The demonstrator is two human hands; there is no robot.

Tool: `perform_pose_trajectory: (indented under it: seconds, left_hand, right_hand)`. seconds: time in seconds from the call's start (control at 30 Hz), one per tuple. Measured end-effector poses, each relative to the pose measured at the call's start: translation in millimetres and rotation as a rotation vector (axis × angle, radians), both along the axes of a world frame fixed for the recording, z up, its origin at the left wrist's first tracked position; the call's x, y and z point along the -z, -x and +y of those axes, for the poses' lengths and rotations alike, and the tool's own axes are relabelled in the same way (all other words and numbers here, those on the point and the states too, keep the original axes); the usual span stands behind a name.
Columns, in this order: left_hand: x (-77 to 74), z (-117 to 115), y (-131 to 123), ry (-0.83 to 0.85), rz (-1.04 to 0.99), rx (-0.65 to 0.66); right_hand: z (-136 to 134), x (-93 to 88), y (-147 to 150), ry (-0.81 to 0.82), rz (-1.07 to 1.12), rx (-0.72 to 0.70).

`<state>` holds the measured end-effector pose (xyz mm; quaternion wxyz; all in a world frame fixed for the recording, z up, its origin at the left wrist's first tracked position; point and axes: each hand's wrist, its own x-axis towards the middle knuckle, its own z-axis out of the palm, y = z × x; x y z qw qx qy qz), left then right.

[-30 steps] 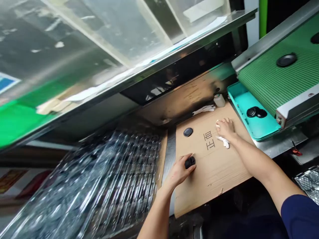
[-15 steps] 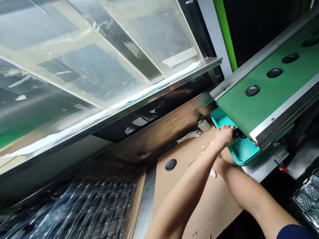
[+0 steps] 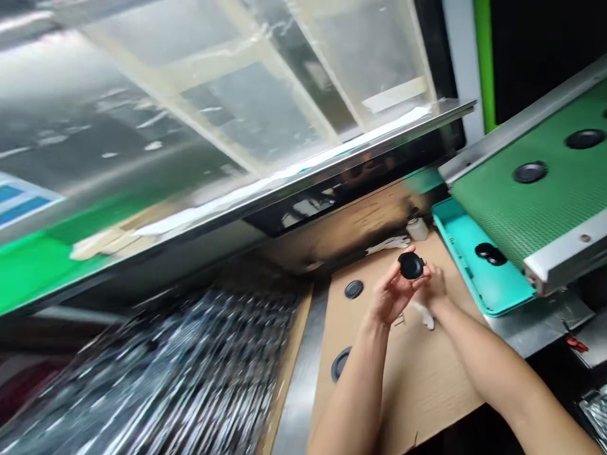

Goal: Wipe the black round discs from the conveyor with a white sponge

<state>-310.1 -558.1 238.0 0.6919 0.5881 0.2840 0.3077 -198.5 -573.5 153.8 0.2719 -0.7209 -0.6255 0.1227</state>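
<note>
Black round plastic-looking lid (image 3: 411,266) is raised over the far part of the flat brown cardboard sheet (image 3: 436,392), rim gripped by the part-curled left hand (image 3: 394,297); right hand (image 3: 436,287) just beside, its hold unclear. Apparently a looking-over step; moving on calls for steady fingers.

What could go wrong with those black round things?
The held disc could slip, since the left hand has it up off the cardboard by the fingers.
The left arm partly hides the lower disc, so it might bump it.
Discs from the belt might knock the tray discs below its end.
</note>
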Motion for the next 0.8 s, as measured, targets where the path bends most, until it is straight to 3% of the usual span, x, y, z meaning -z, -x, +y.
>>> perform_pose_trajectory:
  seconds: [0.13, 0.23, 0.3, 0.53, 0.67, 0.8]
  left_hand:
    - [39.8, -3, 72, 0.299, -0.151, -0.159]
    - [65.1, 2, 94, 0.386, -0.231, -0.21]
    - [72.8, 5, 99, 0.444, -0.291, -0.194]
    - [67.9, 11, 100, 0.49, -0.505, -0.149]
    - [63.9, 9, 97, 0.562, -0.548, -0.207]
    - [61.5, 11, 89, 0.738, -0.614, -0.302]
  right_hand:
    - [8, 15.0, 9, -0.05, -0.038, 0.039]
    - [16, 24.7, 4, -0.113, -0.055, 0.053]
    - [19, 27.2, 1, -0.132, -0.064, 0.052]
    - [18, 21.0, 0, -0.119, -0.101, 0.04]
    - [19, 18.5, -1, -0.112, -0.132, 0.041]
    - [19, 16.6, -2, -0.111, -0.165, 0.032]
